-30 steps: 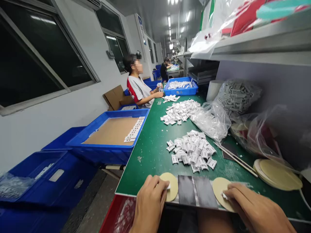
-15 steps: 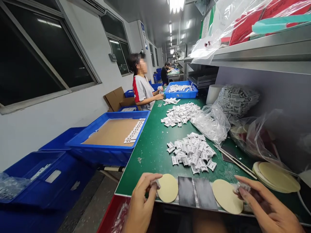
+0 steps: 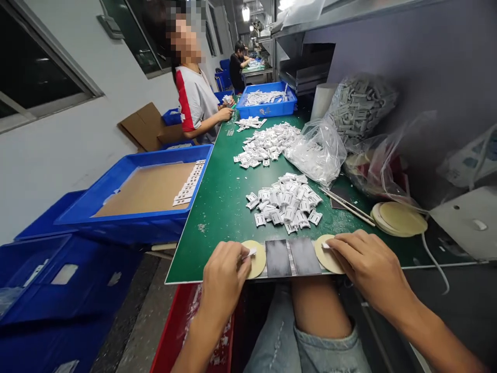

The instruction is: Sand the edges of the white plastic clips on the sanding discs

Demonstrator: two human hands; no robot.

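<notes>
Pinched in my left hand (image 3: 227,265) is a small white plastic part (image 3: 251,252), held over the left pale-yellow disc (image 3: 257,265). My right hand (image 3: 363,259) closes on another white plastic part (image 3: 325,246), at the right pale-yellow disc (image 3: 329,261). Fingers hide most of both parts, and I cannot tell whether they touch the discs. Between the discs lie two dark grey plates (image 3: 278,259) along the table's front edge. Just beyond them is a heap of white plastic parts (image 3: 286,203).
Behind the heap lies a second white pile (image 3: 272,141) beside a clear plastic bag (image 3: 319,150). Thin sticks (image 3: 347,206) and stacked yellow discs (image 3: 402,218) lie to the right. A blue tray (image 3: 186,211) adjoins the table's left edge; a co-worker (image 3: 198,101) is beyond it.
My view has tilted downward, showing my legs. My right hand has turned inward over the right disc, and both hands still pinch white parts.
</notes>
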